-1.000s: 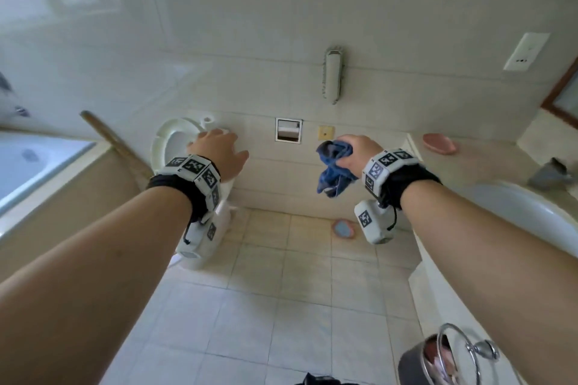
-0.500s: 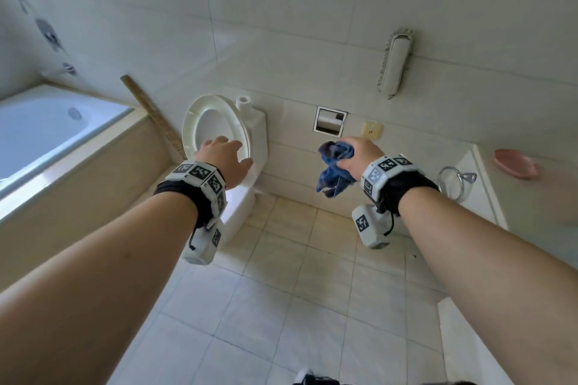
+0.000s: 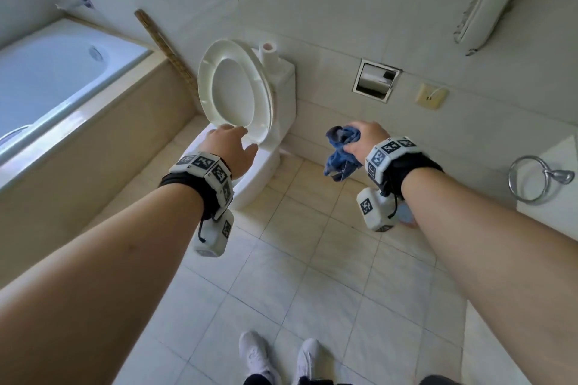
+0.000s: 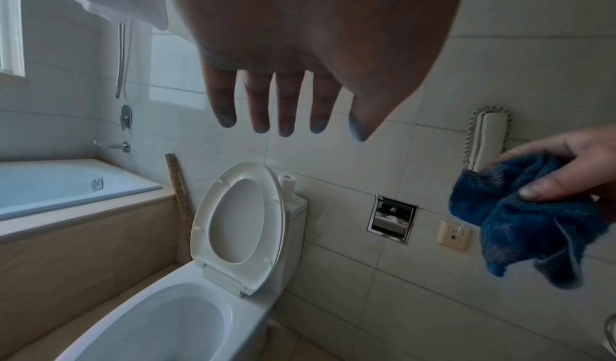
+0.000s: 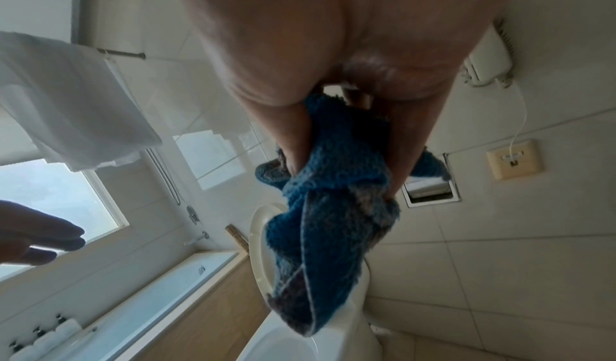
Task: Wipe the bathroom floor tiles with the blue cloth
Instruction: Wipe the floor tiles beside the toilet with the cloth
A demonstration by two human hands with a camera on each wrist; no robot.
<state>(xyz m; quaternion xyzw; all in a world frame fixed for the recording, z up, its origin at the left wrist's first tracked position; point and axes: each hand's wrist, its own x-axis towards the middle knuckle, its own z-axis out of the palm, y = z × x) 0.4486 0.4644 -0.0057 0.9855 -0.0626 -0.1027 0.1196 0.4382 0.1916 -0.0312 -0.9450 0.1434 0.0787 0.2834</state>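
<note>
Two hands reach out mid-frame above the floor tiles: right hand grasping the bunched blue cloth ready to wipe, left hand empty, fingers released.

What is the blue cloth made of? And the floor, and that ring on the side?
The blue cloth looks like fluffy terry or microfibre: fuzzy pile, soft crumples in the right hand. The floor tiles seem glazed ceramic: beige squares with grout lines and a slight sheen. The towel ring looks like shiny chromed metal, mirror-bright.
</note>
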